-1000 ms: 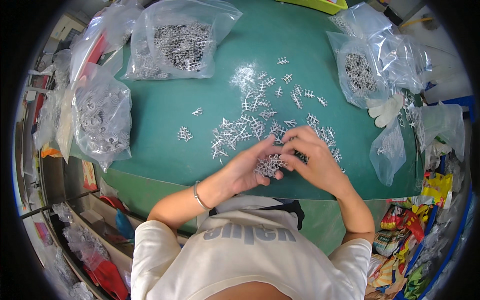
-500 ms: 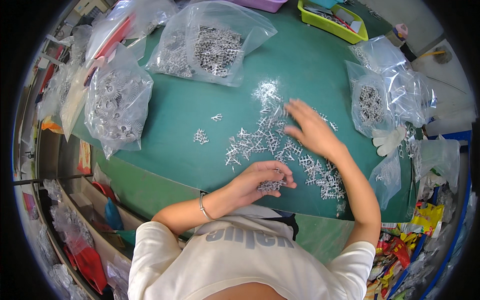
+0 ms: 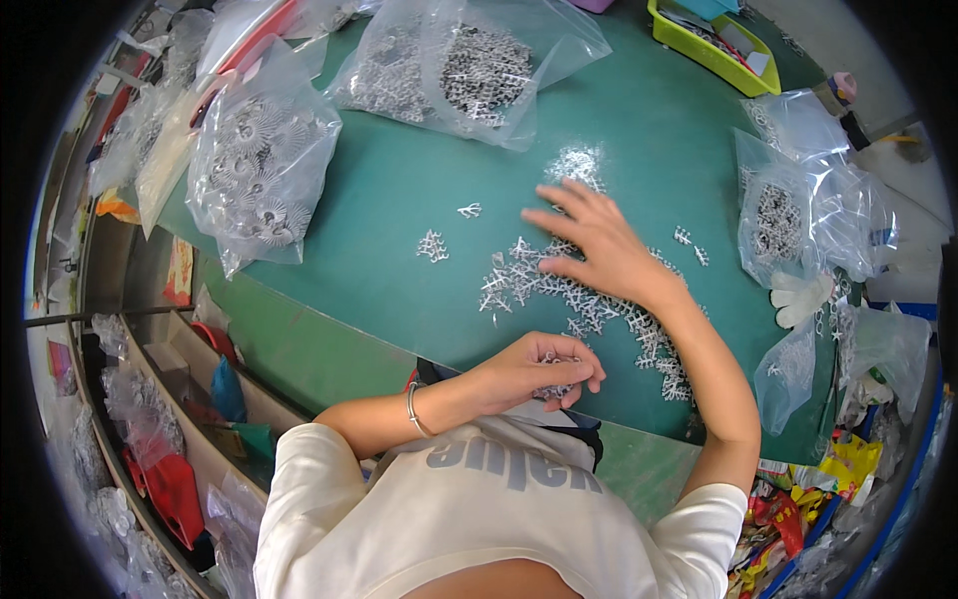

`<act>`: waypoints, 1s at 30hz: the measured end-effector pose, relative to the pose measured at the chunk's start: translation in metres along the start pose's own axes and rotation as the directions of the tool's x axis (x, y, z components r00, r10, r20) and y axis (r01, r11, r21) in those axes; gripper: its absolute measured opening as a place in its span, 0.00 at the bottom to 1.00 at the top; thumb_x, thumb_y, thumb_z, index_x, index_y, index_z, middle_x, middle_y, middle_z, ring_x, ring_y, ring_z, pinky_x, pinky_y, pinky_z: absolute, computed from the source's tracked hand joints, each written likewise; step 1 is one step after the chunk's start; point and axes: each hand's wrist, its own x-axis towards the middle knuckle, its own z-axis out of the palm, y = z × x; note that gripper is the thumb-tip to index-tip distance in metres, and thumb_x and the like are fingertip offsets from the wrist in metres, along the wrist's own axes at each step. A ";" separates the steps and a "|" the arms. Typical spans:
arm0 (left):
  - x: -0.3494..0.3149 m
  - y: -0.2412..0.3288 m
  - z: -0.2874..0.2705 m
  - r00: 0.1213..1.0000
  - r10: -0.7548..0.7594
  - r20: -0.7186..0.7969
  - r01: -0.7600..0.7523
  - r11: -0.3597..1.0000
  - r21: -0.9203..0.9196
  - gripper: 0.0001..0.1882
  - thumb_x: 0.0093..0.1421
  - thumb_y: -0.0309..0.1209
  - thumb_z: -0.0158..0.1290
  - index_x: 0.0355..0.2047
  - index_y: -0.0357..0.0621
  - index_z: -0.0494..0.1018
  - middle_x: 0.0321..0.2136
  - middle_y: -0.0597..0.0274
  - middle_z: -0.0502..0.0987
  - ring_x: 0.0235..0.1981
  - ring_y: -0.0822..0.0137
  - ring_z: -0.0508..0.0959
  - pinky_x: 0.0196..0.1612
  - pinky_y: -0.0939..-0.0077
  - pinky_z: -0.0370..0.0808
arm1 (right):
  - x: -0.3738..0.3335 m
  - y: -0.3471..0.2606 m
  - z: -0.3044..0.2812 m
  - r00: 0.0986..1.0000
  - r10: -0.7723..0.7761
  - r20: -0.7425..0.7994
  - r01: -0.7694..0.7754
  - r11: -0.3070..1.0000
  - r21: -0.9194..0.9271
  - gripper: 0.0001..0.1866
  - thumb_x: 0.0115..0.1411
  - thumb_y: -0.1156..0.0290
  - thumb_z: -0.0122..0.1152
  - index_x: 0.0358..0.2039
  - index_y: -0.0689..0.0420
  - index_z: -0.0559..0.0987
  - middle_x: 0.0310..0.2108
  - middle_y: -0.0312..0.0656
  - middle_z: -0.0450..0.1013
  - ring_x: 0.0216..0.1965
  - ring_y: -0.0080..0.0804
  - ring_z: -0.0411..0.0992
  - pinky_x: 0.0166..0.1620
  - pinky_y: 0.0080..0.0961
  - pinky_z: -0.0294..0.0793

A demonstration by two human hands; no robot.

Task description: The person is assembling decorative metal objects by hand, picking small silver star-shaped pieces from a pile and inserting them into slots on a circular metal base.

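Note:
Small silver branch-shaped metal pieces point(image 3: 544, 285) lie spread in a loose heap on the green tabletop point(image 3: 384, 190). Over the heap's far side, my right hand point(image 3: 602, 245) is open, fingers spread, with nothing seen in its grasp; whether it touches the pieces I cannot tell. My left hand point(image 3: 529, 373) is curled at the table's near edge around a clump of the same metal pieces point(image 3: 561, 371). Left of the heap sit a small cluster of pieces point(image 3: 432, 247) and one single piece point(image 3: 469, 211).
A clear bag of silver pieces point(image 3: 484, 75) lies at the back. Round fan-like parts fill another bag point(image 3: 261, 180) at left. On the right are a bag of small parts point(image 3: 778, 222) and a white glove point(image 3: 800, 298). A yellow-green basket point(image 3: 714, 52) stands far right.
My right hand has swung left over the heap, its fingers spread wider. My left hand stays closed on its pieces. The whole view has shifted, so the table's things appear farther right.

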 end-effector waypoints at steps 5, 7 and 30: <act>-0.032 0.010 -0.014 0.949 0.278 -0.149 -0.269 0.960 0.081 0.10 0.63 0.30 0.47 0.34 0.34 0.72 0.31 0.55 0.74 0.21 0.74 0.70 0.20 0.83 0.64 | -0.030 -0.009 -0.013 0.988 -0.034 0.152 0.017 0.994 0.111 0.23 0.49 0.65 0.64 0.48 0.53 0.74 0.55 0.42 0.64 0.59 0.45 0.57 0.59 0.39 0.56; -0.044 0.028 -0.022 0.790 0.429 -0.437 -0.229 0.869 0.439 0.08 0.61 0.28 0.49 0.32 0.35 0.74 0.27 0.61 0.76 0.20 0.77 0.71 0.20 0.85 0.67 | -0.049 -0.013 -0.024 0.992 0.056 0.111 -0.068 0.991 0.114 0.22 0.49 0.67 0.64 0.46 0.54 0.75 0.52 0.42 0.66 0.58 0.44 0.59 0.58 0.38 0.57; 0.020 0.106 -0.025 0.975 0.113 -0.191 0.044 0.744 0.666 0.08 0.59 0.32 0.53 0.33 0.41 0.77 0.25 0.69 0.74 0.19 0.80 0.68 0.18 0.86 0.61 | -0.070 -0.046 -0.037 0.967 0.242 -0.077 -0.213 0.938 0.273 0.13 0.51 0.75 0.61 0.38 0.62 0.76 0.41 0.45 0.70 0.44 0.43 0.66 0.48 0.33 0.66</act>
